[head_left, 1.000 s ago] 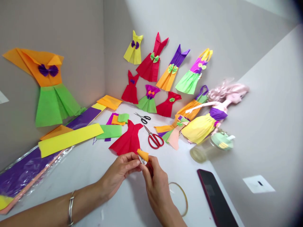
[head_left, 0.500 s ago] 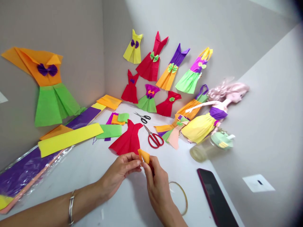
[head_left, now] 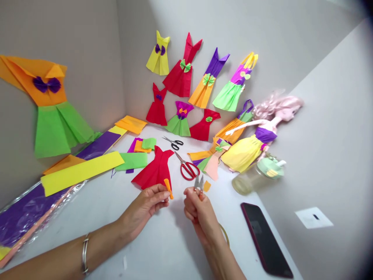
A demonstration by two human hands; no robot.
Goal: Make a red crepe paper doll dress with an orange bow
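Between the thumb and fingers of my left hand (head_left: 154, 199) is a small folded strip of orange paper (head_left: 168, 188), held upright. My right hand (head_left: 198, 208) is closed round a small pair of scissors (head_left: 199, 182); the two short blades point away from me, slightly apart, and most of the handles are hidden in my fingers. Just beyond that hand an orange paper scrap (head_left: 207, 186) shows beside the blades. A red paper dress (head_left: 155, 169) lies flat on the table behind my left hand. Red-handled scissors (head_left: 189, 171) rest to its right.
Black-handled scissors (head_left: 175, 144) lie farther back. Left are a yellow strip (head_left: 83, 173) and plastic-wrapped purple paper (head_left: 25, 204). Paper dresses (head_left: 177, 79) hang on the wall. To the right are a doll (head_left: 253, 149), a lidded jar (head_left: 247, 182), a phone (head_left: 265, 239) and a bangle (head_left: 225, 234).
My hands have drawn apart. My right hand has let go of the orange paper and now shows small scissors; the orange piece in my left hand looks narrower. An orange scrap has appeared.
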